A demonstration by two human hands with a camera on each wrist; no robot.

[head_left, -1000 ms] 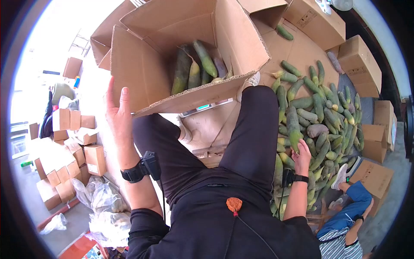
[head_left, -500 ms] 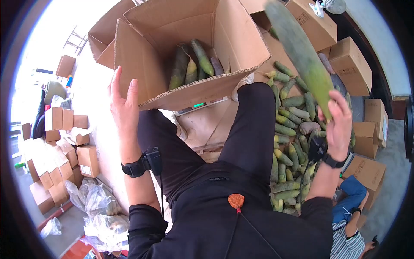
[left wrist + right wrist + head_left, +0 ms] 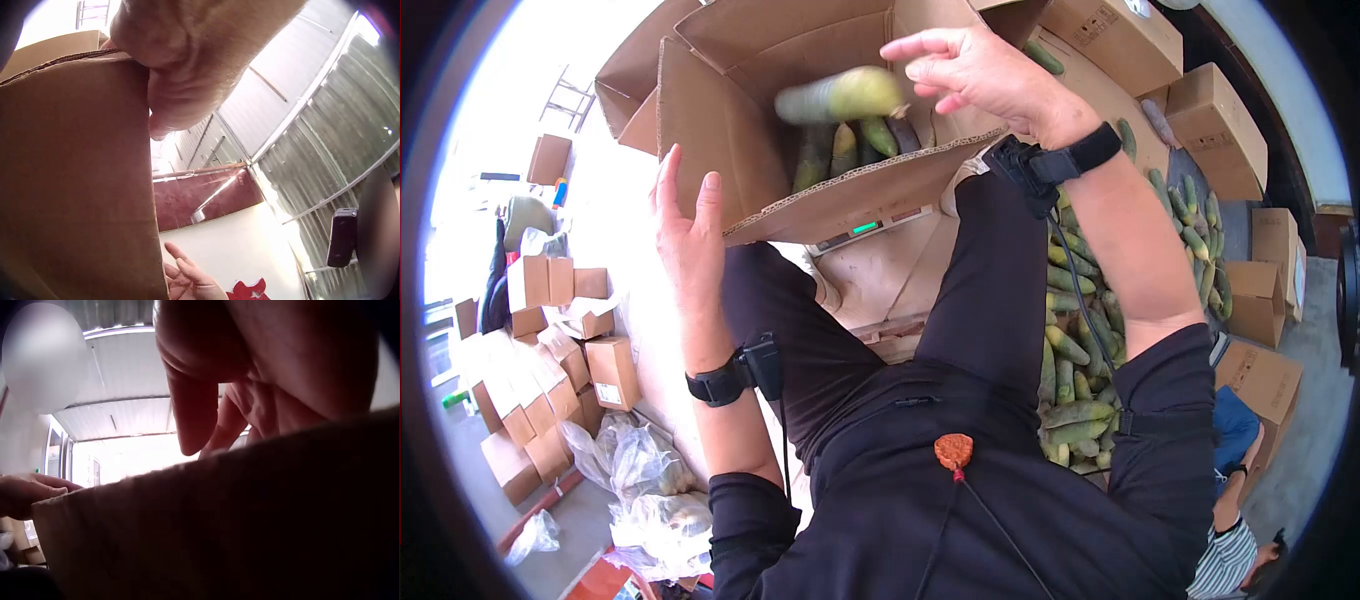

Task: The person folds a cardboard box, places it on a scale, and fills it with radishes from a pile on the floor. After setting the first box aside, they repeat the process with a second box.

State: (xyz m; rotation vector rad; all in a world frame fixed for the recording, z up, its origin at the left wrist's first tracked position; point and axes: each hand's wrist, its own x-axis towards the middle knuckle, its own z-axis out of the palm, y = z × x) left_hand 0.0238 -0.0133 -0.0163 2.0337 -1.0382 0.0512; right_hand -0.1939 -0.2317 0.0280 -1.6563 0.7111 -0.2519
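Observation:
A blurred green radish (image 3: 840, 95) hangs in the air over the open cardboard box (image 3: 850, 205), apart from my right hand. My right hand (image 3: 990, 80) is above the box's right side, fingers spread and holding nothing; in the right wrist view its fingers (image 3: 197, 419) hang over the box rim. Several radishes (image 3: 812, 165) lean inside the box. My left hand (image 3: 685, 220) is at the box's left front corner, thumb and fingers straight; in the left wrist view it overlaps the carton's edge (image 3: 75, 175).
Under the box is a scale (image 3: 865, 230) with a green display. On my right lies a heap of green radishes (image 3: 1080, 410), partly behind my arm. Cartons (image 3: 1215, 130) line the right side, with a seated person (image 3: 1230, 550) near them. Small boxes (image 3: 530, 375) and plastic bags (image 3: 640, 460) are at left.
My right hand lifted a green radish from the heap, swung it left over the box and let it go. My left hand stayed at the box's corner.

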